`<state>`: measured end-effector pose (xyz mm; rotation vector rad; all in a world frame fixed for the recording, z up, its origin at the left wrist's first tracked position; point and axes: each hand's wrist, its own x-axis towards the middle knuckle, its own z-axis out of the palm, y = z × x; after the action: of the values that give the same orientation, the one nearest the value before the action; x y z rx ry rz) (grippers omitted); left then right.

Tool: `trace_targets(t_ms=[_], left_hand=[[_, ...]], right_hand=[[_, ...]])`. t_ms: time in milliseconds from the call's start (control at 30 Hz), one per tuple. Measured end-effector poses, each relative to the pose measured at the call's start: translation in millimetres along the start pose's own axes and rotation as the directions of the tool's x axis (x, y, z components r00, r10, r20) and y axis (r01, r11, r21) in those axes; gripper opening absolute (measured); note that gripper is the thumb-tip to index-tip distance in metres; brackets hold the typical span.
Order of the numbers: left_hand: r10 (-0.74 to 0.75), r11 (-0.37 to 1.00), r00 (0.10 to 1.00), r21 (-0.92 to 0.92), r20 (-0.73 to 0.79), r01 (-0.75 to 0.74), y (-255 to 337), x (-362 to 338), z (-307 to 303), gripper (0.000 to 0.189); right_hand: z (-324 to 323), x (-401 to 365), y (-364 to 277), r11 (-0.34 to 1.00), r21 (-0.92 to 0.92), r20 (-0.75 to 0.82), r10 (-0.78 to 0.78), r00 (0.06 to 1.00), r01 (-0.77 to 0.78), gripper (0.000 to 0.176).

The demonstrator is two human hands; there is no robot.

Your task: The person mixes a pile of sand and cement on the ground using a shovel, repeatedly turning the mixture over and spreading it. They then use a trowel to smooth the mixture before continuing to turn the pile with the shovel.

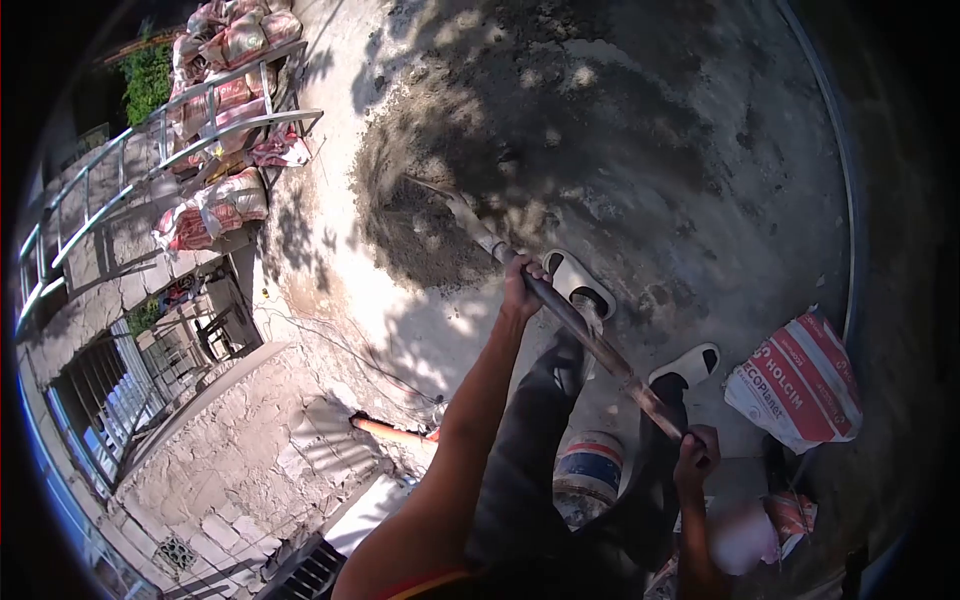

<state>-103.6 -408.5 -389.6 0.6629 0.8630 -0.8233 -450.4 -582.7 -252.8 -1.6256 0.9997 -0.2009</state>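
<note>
A long-handled shovel (590, 340) slants from lower right to upper left across the view. Around its shaft near the blade end, my left hand (523, 282) is closed. My right hand (697, 452) grips the far end of the handle at the lower right. The shovel's blade end rests in a grey, sandy pile (430, 235) on the concrete floor, and the blade is partly hidden by the material. My feet, in light slip-on shoes, stand beside the shaft.
A red and white cement bag (797, 382) lies at the right. Near my legs is a bucket (588, 468). Stacked sacks (235, 40) and a metal ladder-like frame (120, 180) are at upper left. An orange pipe (390, 431) lies at lower left.
</note>
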Motion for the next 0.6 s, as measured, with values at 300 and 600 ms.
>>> trace_targets(t_ms=[300,600], left_hand=[[0.042,0.998,0.911,-0.061,0.409,-0.018,-7.5,-69.5,58.7,0.014],[-0.035,0.796,0.994,0.599,-0.106,0.091,-316.1,60.0,86.4,0.011]], right_hand=[[-38.1,-61.1,9.8,0.872,-0.281,0.330,-0.305,0.893,0.401,0.029],[-176.1,-82.2,124.2,0.562,0.568,-0.523,0.811,0.263,-0.601,0.024]])
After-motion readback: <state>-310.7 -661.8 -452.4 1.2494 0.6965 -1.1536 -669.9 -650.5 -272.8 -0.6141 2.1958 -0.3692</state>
